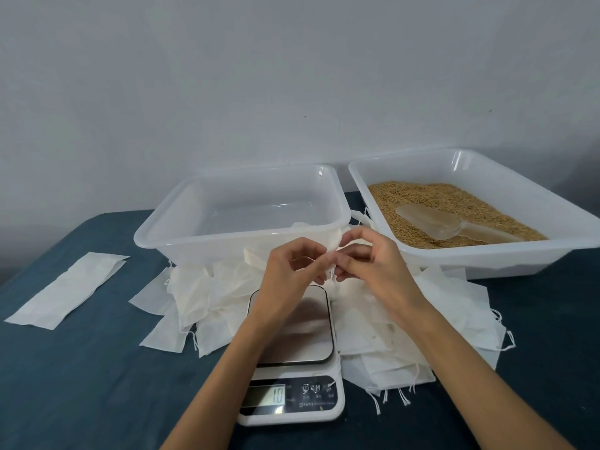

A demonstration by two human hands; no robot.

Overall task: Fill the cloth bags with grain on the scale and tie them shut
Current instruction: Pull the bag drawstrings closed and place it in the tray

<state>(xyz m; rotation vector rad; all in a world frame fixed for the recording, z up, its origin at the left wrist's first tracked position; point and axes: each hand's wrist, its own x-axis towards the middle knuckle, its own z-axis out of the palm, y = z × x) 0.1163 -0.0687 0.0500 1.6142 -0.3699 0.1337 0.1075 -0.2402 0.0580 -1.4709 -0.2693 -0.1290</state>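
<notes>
Cloth bag [334, 245] held up betw both hands, just above far edge of the scale [293, 345], in front of the clear tub [243, 212]. Left hand [292, 264] & right hand [367, 254] both have fingers curled, tips pinching the bag's top edge, prob opening the mouth or working the string, can't tell which. Bag looks limp, so filling likely not begun. Tub seems to hold 1 pale lump at most, so nearly all left to do. Count: 1 scale, display lit; 2 tubs, the 2nd [487, 254] w/ grain [431, 199]; 1 scoop [438, 222] lying in it; empty bags [389, 323] piled both sides, too overlapped to count; 1 flat strip [65, 290] apart at left
</notes>
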